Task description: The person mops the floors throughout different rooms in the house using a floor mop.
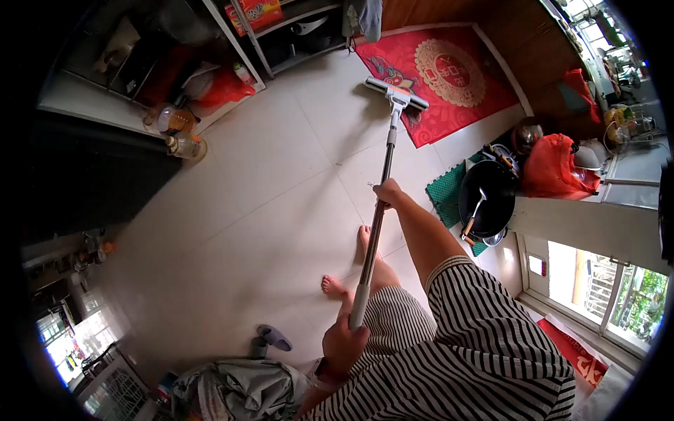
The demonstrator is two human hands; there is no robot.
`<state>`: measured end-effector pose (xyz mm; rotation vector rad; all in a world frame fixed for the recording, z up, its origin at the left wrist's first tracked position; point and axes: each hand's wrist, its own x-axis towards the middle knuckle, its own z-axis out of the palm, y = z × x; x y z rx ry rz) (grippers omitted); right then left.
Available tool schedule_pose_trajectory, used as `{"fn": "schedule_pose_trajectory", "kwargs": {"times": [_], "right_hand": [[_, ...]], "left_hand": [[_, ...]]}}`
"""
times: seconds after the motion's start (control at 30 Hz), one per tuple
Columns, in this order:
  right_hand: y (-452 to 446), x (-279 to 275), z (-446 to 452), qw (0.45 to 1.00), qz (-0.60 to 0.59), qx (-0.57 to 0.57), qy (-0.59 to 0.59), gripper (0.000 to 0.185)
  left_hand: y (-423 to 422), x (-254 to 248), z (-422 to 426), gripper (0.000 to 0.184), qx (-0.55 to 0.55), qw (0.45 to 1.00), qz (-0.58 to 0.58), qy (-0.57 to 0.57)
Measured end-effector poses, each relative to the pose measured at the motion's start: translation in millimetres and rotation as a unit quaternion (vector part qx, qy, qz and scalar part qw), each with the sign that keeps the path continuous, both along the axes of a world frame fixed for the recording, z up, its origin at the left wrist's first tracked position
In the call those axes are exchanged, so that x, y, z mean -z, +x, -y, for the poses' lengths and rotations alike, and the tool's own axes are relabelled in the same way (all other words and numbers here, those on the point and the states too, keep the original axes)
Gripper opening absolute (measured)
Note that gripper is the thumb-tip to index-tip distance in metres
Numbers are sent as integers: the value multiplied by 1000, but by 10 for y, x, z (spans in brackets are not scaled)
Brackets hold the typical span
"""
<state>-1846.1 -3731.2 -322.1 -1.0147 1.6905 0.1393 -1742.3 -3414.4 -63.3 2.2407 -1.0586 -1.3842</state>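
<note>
A mop (pixel 387 158) with a long metal pole slants up across the view, held in both hands. My left hand (pixel 344 344) is closed round the grey grip at the pole's near end, with a dark band on the wrist. Farther up, my right hand (pixel 387 192) wraps round the pole, beside a small metal lever. The wide white and grey mop head (pixel 397 94) lies across the left edge of a red mat (pixel 449 77) with a gold round pattern, partly over the pale tiles. Its underside is hidden.
Right of the mop, a black wok (pixel 488 198) with a ladle stands on a green mat (pixel 444 189), near a red plastic bag (pixel 558 167). Oil bottles (pixel 186 146) stand by the left shelf. Slippers (pixel 274 337) lie near a heap of grey cloth (pixel 239 389). My bare feet (pixel 334 286) are on the tiles.
</note>
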Motion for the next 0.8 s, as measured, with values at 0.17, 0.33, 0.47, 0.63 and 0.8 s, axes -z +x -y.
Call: {"fn": "schedule_pose_trajectory", "kwargs": {"times": [0.17,0.33,0.47,0.63,0.8], "right_hand": [[-46,343,-475,998,11,-56,-20,29],[67,180,-1862,1000,-18,-12,-8,40],[192,-380,-2843,996,64,-2,54,51],[232,-599,-3554,994,107,-8,12,62],[27,-974,-2766,977,183,67,81,51]], "left_hand": [[120,66,-398,25,95,993,24,71],[497,-158,-1136,35,50,951,-69,298],[751,-385,-1655,35,32,943,-40,329],[884,-625,-2092,35,9,932,-29,360],[725,-480,-2077,35,23,946,-52,321]]}}
